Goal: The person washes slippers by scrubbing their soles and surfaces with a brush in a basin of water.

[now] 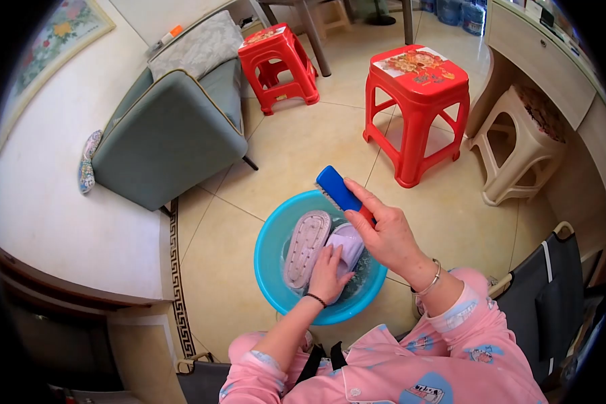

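Observation:
A light-blue basin [266,291] on the floor holds water and two pale slippers. One slipper [307,248] lies sole up on the left side of the basin. Beside it, the other slipper [348,244] shows its lilac strap. My left hand [328,275] reaches into the basin and rests on this second slipper, thumb apart from the fingers. Above the basin's right rim, my right hand [382,229] is closed on a blue and red brush [338,188], whose bristles face down and left.
Two red stools [416,108] [278,67] stand ahead. A beige stool [518,145] is under the desk [542,60] at right. A grey-green armchair [172,138] stands at left, by the wall. Dark folding-chair fabric [542,303] shows at lower right.

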A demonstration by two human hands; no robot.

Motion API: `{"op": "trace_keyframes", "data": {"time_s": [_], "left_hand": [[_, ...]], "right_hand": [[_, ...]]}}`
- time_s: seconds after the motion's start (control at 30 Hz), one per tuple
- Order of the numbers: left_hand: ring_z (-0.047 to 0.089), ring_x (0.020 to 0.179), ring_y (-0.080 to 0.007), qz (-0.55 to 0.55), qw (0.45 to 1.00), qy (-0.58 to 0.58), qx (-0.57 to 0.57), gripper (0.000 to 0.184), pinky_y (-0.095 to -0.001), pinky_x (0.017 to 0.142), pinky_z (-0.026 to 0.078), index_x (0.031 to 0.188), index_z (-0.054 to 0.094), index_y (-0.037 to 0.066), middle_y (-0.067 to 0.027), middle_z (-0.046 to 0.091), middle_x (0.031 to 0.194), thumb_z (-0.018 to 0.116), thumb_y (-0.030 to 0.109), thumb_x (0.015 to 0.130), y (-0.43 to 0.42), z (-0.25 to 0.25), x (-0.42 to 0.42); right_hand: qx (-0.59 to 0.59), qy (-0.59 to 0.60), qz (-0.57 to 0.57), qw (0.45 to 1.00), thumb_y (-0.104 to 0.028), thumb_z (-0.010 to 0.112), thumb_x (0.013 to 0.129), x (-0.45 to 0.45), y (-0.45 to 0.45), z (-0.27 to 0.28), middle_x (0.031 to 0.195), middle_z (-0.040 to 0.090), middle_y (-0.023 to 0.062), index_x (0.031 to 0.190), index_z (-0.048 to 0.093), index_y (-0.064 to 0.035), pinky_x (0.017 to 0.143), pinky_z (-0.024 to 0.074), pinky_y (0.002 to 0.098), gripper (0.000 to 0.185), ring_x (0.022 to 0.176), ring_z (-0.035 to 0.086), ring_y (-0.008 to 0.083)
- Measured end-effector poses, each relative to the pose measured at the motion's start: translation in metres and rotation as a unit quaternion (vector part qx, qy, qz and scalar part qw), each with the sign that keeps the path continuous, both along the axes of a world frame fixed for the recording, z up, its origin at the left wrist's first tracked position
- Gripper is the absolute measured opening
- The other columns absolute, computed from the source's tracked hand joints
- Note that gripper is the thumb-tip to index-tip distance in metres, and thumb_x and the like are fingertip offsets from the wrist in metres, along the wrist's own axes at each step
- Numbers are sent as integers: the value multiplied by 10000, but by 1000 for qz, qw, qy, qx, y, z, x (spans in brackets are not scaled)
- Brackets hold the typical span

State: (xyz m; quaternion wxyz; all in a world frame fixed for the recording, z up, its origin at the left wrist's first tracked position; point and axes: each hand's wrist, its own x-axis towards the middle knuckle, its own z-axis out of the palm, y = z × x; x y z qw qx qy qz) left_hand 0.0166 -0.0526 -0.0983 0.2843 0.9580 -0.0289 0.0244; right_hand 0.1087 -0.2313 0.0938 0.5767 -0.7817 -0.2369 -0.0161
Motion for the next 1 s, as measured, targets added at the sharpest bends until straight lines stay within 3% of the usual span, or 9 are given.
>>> {"op": "trace_keyframes", "data": {"time_s": [0.03,0.13,0.27,0.4,0.5,0.6,0.73,0.93,1.0], "left_hand": [[351,1332,-447,0,1000,0,0,797,-512,1087,324,1433,405,109,-252,390,1433,772,341,764,-8,-4,3],[230,1402,-439,6,979,12,202,787,-608,1097,209,1465,385,166,-234,327,1491,662,515,817,-24,-18,17],[189,1426,-432,-3,965,90,246,788,-598,1129,137,1481,367,195,-229,295,1512,621,554,826,-22,-31,25],[175,1429,-439,-38,952,75,294,811,-609,1137,108,1503,321,201,-226,266,1524,624,539,830,-11,-48,18],[154,1440,-435,-45,947,158,276,841,-573,1160,124,1528,247,220,-222,205,1549,659,460,835,-8,-51,16],[121,1455,-422,-23,978,201,45,926,-506,1166,208,1540,177,239,-232,169,1557,731,254,799,3,-69,17],[159,1443,-427,-43,968,217,118,893,-517,1164,198,1529,213,233,-243,183,1544,730,261,801,8,-57,19],[336,1346,-405,-46,977,36,206,754,-511,1150,218,1445,390,212,-203,360,1457,696,131,761,12,-84,16],[337,1347,-397,-39,990,-55,123,754,-544,1137,232,1380,471,162,-183,392,1431,711,15,680,13,-71,17]], "right_hand": [[0,0,0,1000,-209,621,919,-1,0,-1,768,644,182,1395,492,-151,602,497,388,497,633,633,326],[-1,17,9,1000,-222,634,909,-2,1,-4,780,647,198,1378,517,-161,605,497,384,487,632,634,327],[-29,13,3,999,-222,636,908,-3,0,-3,784,650,196,1370,527,-157,607,498,380,479,637,636,327],[-32,25,4,999,-197,644,902,1,1,-2,791,651,195,1382,510,-145,610,496,383,501,646,639,335],[-38,28,10,999,-183,648,899,3,3,-4,794,647,201,1390,499,-137,612,493,386,515,650,638,341],[-42,21,15,999,-179,648,899,4,6,-9,788,641,207,1392,494,-131,610,490,388,519,651,634,348],[-57,34,12,998,-184,641,903,5,8,-7,777,635,213,1383,501,-124,603,483,397,504,652,630,361],[-66,19,10,998,-213,628,911,7,7,-11,770,632,212,1368,518,-129,607,480,409,478,662,630,368],[-56,22,15,998,-223,623,912,5,6,-9,773,635,212,1368,517,-126,611,481,415,477,664,631,369]]}}
